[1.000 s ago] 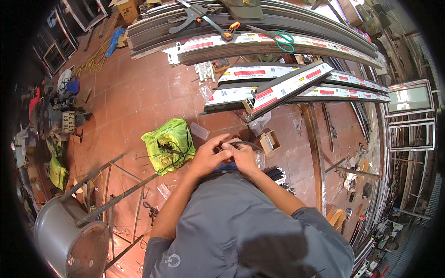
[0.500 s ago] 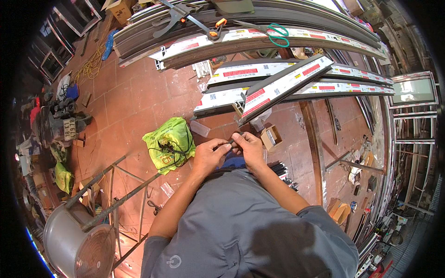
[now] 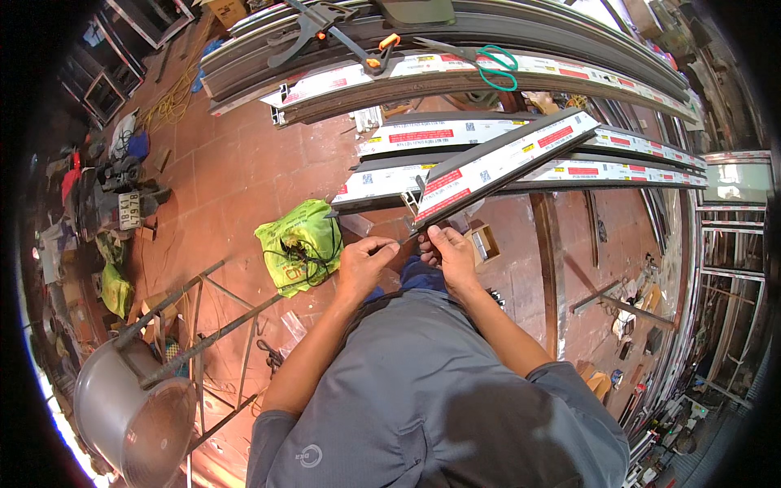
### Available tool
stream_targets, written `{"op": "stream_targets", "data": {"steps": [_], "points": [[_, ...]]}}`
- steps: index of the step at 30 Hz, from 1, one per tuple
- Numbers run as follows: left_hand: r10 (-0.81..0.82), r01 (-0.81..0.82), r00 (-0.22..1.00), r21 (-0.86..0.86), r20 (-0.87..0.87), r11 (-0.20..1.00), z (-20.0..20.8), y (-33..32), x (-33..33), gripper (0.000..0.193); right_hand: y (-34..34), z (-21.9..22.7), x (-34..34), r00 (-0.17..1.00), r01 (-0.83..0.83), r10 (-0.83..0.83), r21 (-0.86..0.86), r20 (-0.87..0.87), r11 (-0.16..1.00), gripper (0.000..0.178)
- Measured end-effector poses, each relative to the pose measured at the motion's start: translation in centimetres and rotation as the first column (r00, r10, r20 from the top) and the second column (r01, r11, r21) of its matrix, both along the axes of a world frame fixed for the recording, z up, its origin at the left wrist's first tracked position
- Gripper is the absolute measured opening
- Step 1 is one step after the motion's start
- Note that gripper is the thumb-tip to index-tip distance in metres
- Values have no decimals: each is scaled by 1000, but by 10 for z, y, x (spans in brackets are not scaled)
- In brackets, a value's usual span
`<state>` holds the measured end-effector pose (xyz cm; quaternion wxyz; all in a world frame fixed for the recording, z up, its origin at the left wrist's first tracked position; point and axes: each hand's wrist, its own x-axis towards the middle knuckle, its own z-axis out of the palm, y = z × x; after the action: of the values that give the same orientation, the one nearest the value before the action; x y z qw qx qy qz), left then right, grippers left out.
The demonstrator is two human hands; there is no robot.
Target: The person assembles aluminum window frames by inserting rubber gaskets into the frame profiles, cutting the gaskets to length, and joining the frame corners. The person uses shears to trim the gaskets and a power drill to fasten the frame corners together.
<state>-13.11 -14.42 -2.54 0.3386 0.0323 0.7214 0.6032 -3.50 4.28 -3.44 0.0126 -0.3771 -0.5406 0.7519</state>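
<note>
While a yellow-green bag (image 3: 281, 236) is lying on the tiled floor (image 3: 228, 179) before us, a grey drum-shaped thing (image 3: 114, 398) is standing well to its left, and a metal frame (image 3: 220, 336) is reaching from there toward the bag. Well beyond the bag, a clamp (image 3: 313, 24) is lying on some long bars (image 3: 537, 41). Just right of the bag, we are pinching a thin dark strip (image 3: 411, 237) between the thumb and forefinger of our left hand (image 3: 366, 267). Farther right of the bag, our right hand (image 3: 452, 259) is gripping the strip's other end, its remaining fingers curling. Right of the bag again, a cardboard box (image 3: 486, 244) is sitting open, and beyond it a slanted white-faced bar (image 3: 504, 171) is resting across others.
</note>
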Motion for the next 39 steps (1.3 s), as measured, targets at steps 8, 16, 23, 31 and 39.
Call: {"op": "stream_targets", "data": {"steps": [8,16,23,31,39], "points": [[38,-40,998,27,56,999,-4,18,2,26,9,-6,-2,1000,-15,13,-70,-16,997,31],[-66,57,992,-86,-105,995,3,24,-10,32,12,-1,-6,999,-30,28,-98,-22,995,24],[-150,123,975,-167,-164,978,15,34,-17,33,10,3,-8,999,-27,24,-101,-24,995,20],[-29,27,999,45,46,999,-13,14,-8,25,10,1,-6,1000,7,-10,-119,-25,993,20],[22,-25,999,82,33,996,-2,35,-8,17,10,-1,-2,999,14,-17,-93,-39,996,25]]}}
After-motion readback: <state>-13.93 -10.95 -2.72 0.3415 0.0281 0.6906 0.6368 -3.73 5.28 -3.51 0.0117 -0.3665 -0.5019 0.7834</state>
